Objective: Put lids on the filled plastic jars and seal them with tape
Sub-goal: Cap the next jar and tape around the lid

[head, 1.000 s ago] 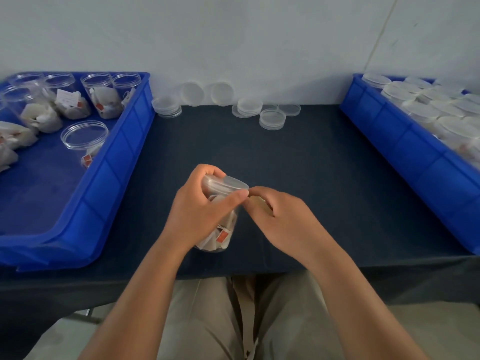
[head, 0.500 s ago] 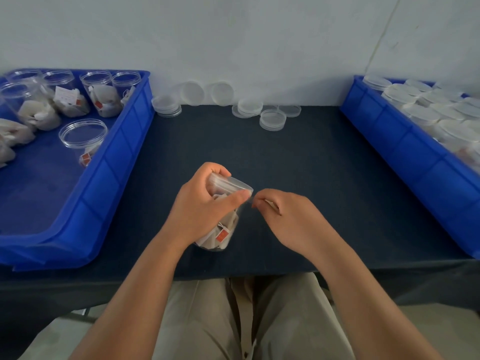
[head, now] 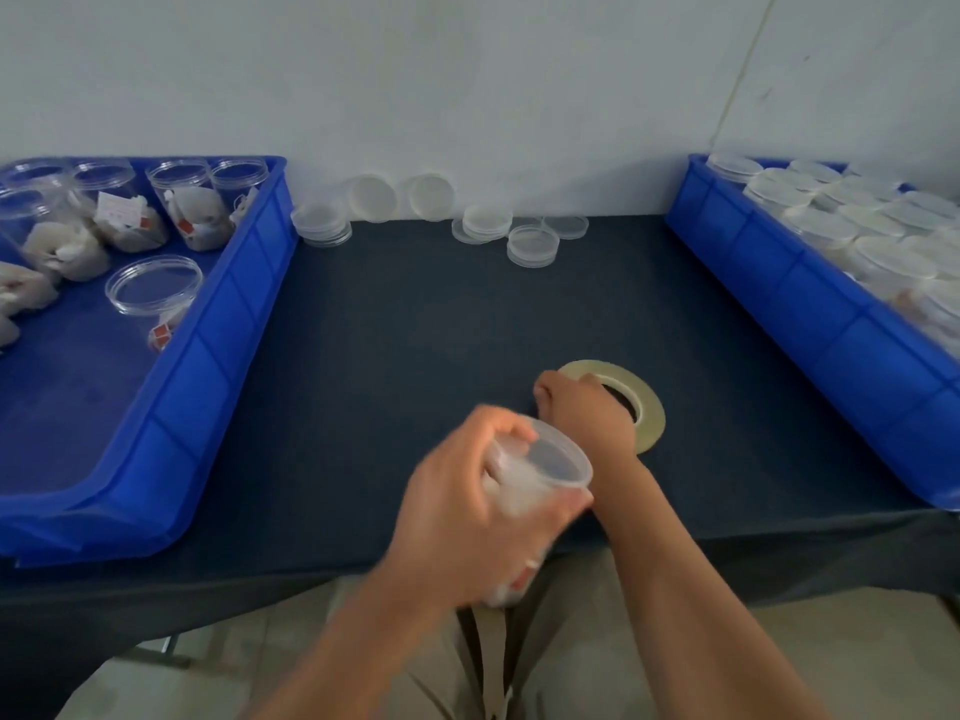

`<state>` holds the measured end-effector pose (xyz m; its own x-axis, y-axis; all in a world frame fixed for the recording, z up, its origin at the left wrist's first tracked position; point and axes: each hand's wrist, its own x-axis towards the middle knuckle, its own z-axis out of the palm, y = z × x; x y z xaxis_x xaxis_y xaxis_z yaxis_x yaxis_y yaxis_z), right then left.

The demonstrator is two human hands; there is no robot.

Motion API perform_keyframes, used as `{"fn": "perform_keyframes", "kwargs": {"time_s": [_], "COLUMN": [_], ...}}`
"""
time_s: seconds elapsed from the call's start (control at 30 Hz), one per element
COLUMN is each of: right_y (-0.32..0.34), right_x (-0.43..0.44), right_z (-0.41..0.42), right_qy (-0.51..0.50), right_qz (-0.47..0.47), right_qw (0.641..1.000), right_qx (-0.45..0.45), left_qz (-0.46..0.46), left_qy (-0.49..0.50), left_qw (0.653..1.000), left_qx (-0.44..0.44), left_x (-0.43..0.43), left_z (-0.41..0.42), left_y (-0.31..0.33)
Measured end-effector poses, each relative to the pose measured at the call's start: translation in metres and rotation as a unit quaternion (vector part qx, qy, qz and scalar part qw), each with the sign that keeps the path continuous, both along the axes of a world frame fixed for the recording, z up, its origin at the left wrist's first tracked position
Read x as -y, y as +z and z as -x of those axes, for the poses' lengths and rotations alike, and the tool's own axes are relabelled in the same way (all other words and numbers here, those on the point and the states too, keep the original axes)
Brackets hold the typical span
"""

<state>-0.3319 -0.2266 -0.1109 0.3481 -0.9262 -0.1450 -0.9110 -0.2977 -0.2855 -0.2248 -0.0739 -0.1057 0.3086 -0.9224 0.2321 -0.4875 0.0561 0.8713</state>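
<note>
Meanwhile, at the near edge of the dark table (head: 415, 330), we see the left hand (head: 467, 511) wrapped around a lidded plastic jar (head: 540, 475), fingers curled closed on its side, the jar tilted toward two o'clock and blurred. At one o'clock from it, the right hand (head: 587, 413) rests on a roll of tape (head: 644, 402) lying flat on the table, fingers bent down onto the ring; how tightly they grip we cannot tell. Open filled jars (head: 192, 210) stand in the left blue bin (head: 218, 324) at ten o'clock, lidded jars (head: 826, 226) in the right blue bin (head: 810, 304) at two. Loose lids (head: 532, 244) sit at twelve. We can read no writing on the sachets' tags.
</note>
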Motion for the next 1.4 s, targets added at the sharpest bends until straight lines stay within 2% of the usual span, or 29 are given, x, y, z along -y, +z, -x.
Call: {"fn": "perform_keyframes", "kwargs": {"time_s": [0.07,0.13,0.17,0.27,0.37,0.53,0.6,0.67,0.73,0.77,0.83,1.0,1.1,1.27,1.4], "right_y": [-0.008,-0.016,-0.020,-0.028,-0.039,-0.040,-0.030,-0.018,-0.008,-0.004,-0.002,-0.009,-0.008,-0.010,-0.013], "right_x": [0.005,0.002,0.000,-0.007,-0.013,-0.013,-0.016,-0.025,-0.035,-0.041,-0.048,-0.060,-0.061,-0.060,-0.066], "right_z": [0.005,0.009,0.010,0.009,0.008,0.009,0.005,-0.001,-0.012,-0.017,-0.027,-0.034,-0.034,-0.035,-0.040], "right_qy": [0.023,0.078,0.090,0.096,0.107,0.101,0.085,0.068,0.079,0.087,0.093,0.065,0.034,0.012,0.014], "right_qz": [0.033,0.063,0.070,0.100,0.140,0.144,0.129,0.078,-0.041,-0.107,-0.183,-0.213,-0.239,-0.216,-0.213], "right_qw": [0.999,0.995,0.993,0.986,0.981,0.983,0.982,0.952,0.888,0.857,0.811,0.731,0.705,0.716,0.700], "right_qx": [0.024,0.008,0.030,0.088,0.080,0.043,0.111,0.288,0.451,0.497,0.548,0.645,0.667,0.664,0.681], "left_qz": [0.034,0.034,0.033,0.025,0.023,0.023,0.024,0.021,0.024,0.027,0.035,0.041,0.043,0.056,0.056], "left_qy": [0.015,0.035,0.045,0.075,0.068,0.071,0.071,0.071,0.062,0.058,0.059,0.054,0.045,0.045,0.045], "left_qw": [0.999,0.997,0.996,0.992,0.991,0.988,0.986,0.986,0.988,0.989,0.989,0.988,0.989,0.987,0.985], "left_qx": [-0.012,-0.056,-0.063,-0.094,-0.116,-0.137,-0.146,-0.146,-0.141,-0.136,-0.134,-0.136,-0.133,-0.143,-0.156], "left_x": [-0.002,0.007,0.013,0.029,0.037,0.037,0.039,0.041,0.041,0.041,0.041,0.044,0.046,0.047,0.047], "left_z": [0.001,-0.014,-0.023,-0.042,-0.049,-0.057,-0.059,-0.060,-0.059,-0.058,-0.056,-0.057,-0.058,-0.060,-0.057], "left_y": [-0.003,-0.005,-0.003,0.002,0.000,-0.002,-0.001,-0.001,-0.002,-0.003,-0.004,-0.006,-0.008,-0.013,-0.014]}}
